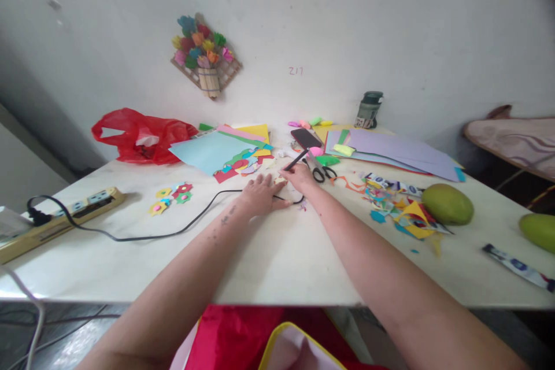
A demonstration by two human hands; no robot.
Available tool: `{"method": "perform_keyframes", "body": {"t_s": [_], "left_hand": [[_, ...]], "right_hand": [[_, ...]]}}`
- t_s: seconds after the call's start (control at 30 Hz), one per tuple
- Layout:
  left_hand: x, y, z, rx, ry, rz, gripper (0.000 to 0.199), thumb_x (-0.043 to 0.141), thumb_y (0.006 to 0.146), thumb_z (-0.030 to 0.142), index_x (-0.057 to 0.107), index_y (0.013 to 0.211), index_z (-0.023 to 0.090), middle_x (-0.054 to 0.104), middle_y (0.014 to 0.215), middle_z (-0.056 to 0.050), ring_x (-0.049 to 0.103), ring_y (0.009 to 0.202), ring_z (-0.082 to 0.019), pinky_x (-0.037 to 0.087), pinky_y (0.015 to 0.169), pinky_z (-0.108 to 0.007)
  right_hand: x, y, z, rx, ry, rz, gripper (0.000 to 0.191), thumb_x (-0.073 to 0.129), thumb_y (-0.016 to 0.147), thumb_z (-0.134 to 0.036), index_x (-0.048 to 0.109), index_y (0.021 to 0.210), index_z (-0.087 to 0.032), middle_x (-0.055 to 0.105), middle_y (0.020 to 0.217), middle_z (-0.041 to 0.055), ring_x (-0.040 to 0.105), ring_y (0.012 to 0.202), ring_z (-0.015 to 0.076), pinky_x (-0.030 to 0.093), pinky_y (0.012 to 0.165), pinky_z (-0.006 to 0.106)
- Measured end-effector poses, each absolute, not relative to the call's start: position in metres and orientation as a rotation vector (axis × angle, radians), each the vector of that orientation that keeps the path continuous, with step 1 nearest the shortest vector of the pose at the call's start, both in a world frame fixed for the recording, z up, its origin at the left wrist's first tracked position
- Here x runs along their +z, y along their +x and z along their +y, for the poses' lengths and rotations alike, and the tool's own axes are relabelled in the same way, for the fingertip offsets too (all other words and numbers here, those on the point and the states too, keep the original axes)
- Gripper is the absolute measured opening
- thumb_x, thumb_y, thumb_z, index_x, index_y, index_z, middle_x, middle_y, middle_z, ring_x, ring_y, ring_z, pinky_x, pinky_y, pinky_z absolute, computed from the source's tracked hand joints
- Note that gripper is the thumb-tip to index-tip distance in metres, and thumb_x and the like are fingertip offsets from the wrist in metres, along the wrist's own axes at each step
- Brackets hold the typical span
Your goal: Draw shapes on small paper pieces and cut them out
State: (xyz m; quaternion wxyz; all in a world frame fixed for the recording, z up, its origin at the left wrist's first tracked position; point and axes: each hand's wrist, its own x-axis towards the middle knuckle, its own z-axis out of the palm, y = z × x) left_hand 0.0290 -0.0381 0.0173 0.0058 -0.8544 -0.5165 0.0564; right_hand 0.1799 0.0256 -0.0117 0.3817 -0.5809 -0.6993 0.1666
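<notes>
My right hand (299,178) is closed around a slim black pen (296,160), which tilts up to the right. My left hand (259,195) lies flat beside it, fingers spread, on the table; a small pale yellow paper piece (281,180) shows between the hands. A black cable (173,236) runs beneath my left hand and curves up by my right wrist, where its end is hidden. Just beyond my right hand lie black-handled scissors (319,172). Paper flowers (171,199) in several colours rest to the left, and cut paper shapes (243,163) lie behind my left hand.
A power strip (65,222) and a red plastic bag (139,136) sit on the left. Coloured sheets (385,147), a phone (306,139) and a bottle (369,110) are at the back. Paper scraps (405,214), a green mango (448,204) and a tube (518,266) lie on the right.
</notes>
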Motion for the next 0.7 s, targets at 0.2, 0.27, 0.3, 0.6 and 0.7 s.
{"method": "perform_keyframes", "body": {"t_s": [0.2,0.27,0.3,0.6,0.7], "left_hand": [[0.0171,0.0283,-0.0377,0.162,-2.69,-1.603,0.077,0.025,0.08,0.073,0.027,0.144,0.03,0.027,0.148,-0.013,0.025,0.133,-0.036,0.026,0.101,-0.05],[0.0175,0.0282,-0.0382,0.154,-2.689,-1.611,0.076,0.026,0.08,0.073,0.027,0.143,0.031,0.027,0.148,-0.012,0.025,0.132,-0.035,0.026,0.102,-0.05],[0.0177,0.0282,-0.0385,0.153,-2.688,-1.613,0.075,0.026,0.08,0.073,0.027,0.143,0.032,0.027,0.148,-0.011,0.025,0.132,-0.035,0.026,0.102,-0.05],[0.0195,0.0289,-0.0403,0.159,-2.682,-1.601,0.075,0.025,0.081,0.072,0.027,0.143,0.031,0.029,0.147,-0.011,0.027,0.131,-0.034,0.027,0.102,-0.048],[0.0194,0.0289,-0.0404,0.156,-2.682,-1.599,0.075,0.025,0.081,0.072,0.027,0.144,0.031,0.029,0.147,-0.011,0.027,0.132,-0.033,0.026,0.102,-0.048]], "right_hand": [[-0.013,0.1801,0.027,0.405,-1.474,-1.769,0.015,0.064,0.075,-0.032,0.071,0.077,-0.019,0.071,0.077,0.0042,0.064,0.075,0.0159,0.047,0.07,0.024],[-0.0135,0.1804,0.0272,0.396,-1.467,-1.772,0.015,0.064,0.075,-0.032,0.071,0.077,-0.019,0.071,0.077,0.0042,0.064,0.075,0.016,0.047,0.07,0.024],[-0.0136,0.1805,0.0273,0.395,-1.465,-1.773,0.015,0.064,0.075,-0.032,0.071,0.078,-0.019,0.071,0.077,0.0043,0.064,0.075,0.016,0.047,0.07,0.024],[-0.0112,0.1803,0.0265,0.368,-1.537,-1.776,0.016,0.062,0.076,-0.03,0.071,0.08,-0.018,0.071,0.082,0.0066,0.064,0.079,0.0185,0.047,0.072,0.026],[-0.0098,0.1806,0.0257,0.347,-1.536,-1.783,0.015,0.061,0.077,-0.029,0.071,0.08,-0.017,0.071,0.082,0.0066,0.064,0.078,0.018,0.046,0.071,0.025]]}}
